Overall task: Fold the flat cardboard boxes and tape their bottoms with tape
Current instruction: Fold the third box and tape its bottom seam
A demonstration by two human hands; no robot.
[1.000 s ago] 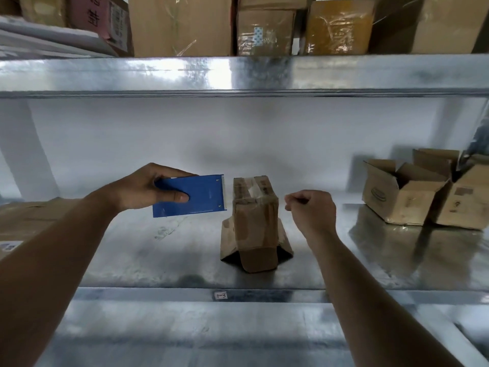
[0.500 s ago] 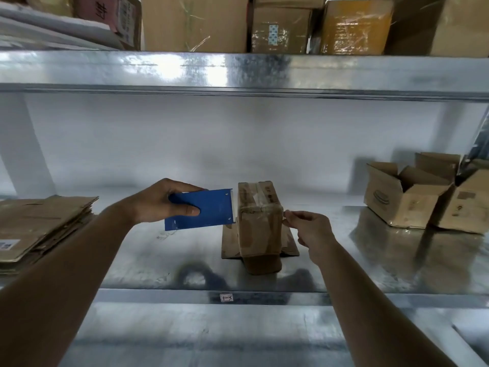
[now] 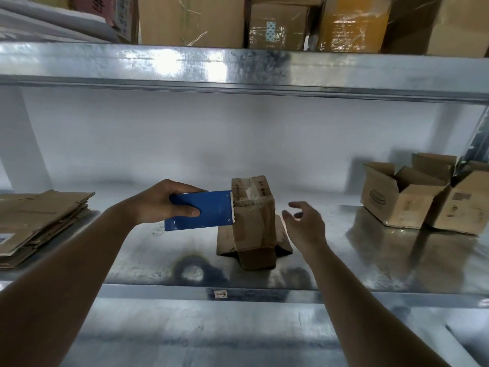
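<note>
Blue dispenser (image 3: pixel 202 211) gripped by left hand (image 3: pixel 158 201); right hand (image 3: pixel 304 225) fingers apart beside box (image 3: pixel 252 221).

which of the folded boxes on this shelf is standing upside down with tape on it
The small box between the hands, taped bottom up, flaps splayed below. The two boxes at right sit open-topped.

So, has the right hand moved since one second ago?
Yes. The right hand was a fist level with the top of the box; now it is open and lower, beside the box's right side, not touching it.
</note>
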